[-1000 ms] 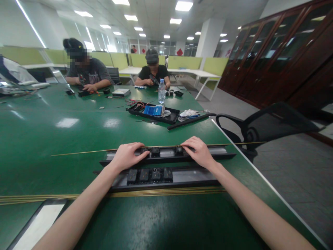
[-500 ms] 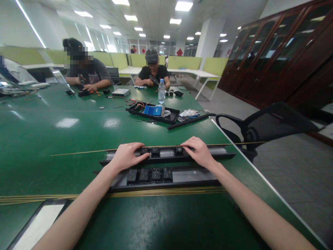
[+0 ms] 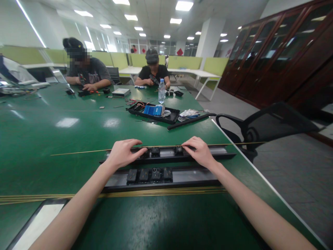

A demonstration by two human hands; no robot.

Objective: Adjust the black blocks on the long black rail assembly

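A thin brass rod lies along the far side of the upper black channel. In that channel sit small black blocks, among them a middle block and a right block. My right hand has its fingertips on the rod beside the right block, and exactly how they grip it is partly hidden. Over the channel's left part, my left hand has thumb and fingers apart, close to a partly covered left block. Nearer to me lies a second channel with several larger black blocks.
Several brass rods lie in front of the channels. A white-faced tablet-like panel is at lower left. Farther off are a black tray, a water bottle and gloves. Two co-workers sit across; a chair stands right.
My left hand has lifted slightly and shifted left, its thumb and fingers spreading off the left block and rod. My right hand stays nearly in place at the right block.
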